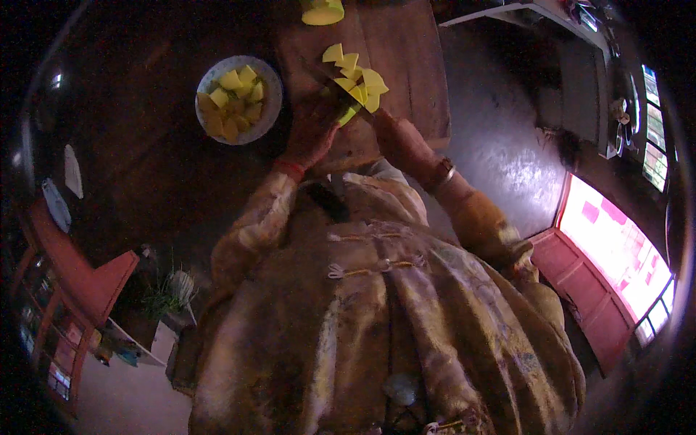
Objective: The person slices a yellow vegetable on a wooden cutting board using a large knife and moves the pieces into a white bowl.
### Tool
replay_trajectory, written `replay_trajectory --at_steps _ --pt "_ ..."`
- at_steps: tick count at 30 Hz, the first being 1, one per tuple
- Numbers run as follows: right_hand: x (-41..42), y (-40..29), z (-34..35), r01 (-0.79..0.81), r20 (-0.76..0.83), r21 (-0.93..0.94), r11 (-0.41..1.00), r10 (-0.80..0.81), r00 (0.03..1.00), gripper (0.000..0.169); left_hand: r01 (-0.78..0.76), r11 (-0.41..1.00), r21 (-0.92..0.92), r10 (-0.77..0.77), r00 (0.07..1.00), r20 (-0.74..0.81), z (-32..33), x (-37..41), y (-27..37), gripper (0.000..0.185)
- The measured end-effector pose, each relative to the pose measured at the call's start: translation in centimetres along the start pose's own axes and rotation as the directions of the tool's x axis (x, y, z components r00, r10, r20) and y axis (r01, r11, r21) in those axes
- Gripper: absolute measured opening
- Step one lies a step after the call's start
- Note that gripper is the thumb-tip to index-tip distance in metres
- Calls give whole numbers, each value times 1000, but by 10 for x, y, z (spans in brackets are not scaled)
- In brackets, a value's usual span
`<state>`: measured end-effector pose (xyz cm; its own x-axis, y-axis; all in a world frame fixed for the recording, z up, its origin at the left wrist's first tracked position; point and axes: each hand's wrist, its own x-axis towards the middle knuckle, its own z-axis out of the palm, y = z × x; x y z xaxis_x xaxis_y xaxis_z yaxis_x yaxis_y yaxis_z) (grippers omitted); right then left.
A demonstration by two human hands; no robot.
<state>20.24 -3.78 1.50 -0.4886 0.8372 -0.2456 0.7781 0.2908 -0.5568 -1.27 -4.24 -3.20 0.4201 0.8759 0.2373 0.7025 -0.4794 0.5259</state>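
Note:
Several yellow-fleshed chunks (361, 81) lie in a pile on a wooden board (380, 32) at the top centre. My left hand (315, 128), with a red cord at its wrist, is at the near left of the pile, beside a green-skinned piece (348, 114); its fingers are in shadow. Close to the pile's near right is my right hand (399, 136), wearing a metal wristband. A dark, thin edge, perhaps a knife blade, shows between the hands; its handle is hidden. To the left stands a patterned white bowl (274, 100) holding more yellow chunks (231, 81).
A larger cut yellow-green piece (323, 13) sits at the board's far end. Dark table surface (136, 136) surrounds the bowl. Right of the board is shiny floor (505, 152), with a red door (587, 299) beyond. A leafy plant (163, 293) stands lower left.

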Motion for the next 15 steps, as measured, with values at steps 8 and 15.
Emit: replay_trajectory --at_steps 8,15 --pt "17 4 28 -173 46 -26 985 174 984 11 -12 999 -53 10 999 -39 -10 -1 1 29" --pt "7 -4 -8 -69 76 -30 997 71 995 9 -29 999 26 30 999 -45 -3 -1 0 34"
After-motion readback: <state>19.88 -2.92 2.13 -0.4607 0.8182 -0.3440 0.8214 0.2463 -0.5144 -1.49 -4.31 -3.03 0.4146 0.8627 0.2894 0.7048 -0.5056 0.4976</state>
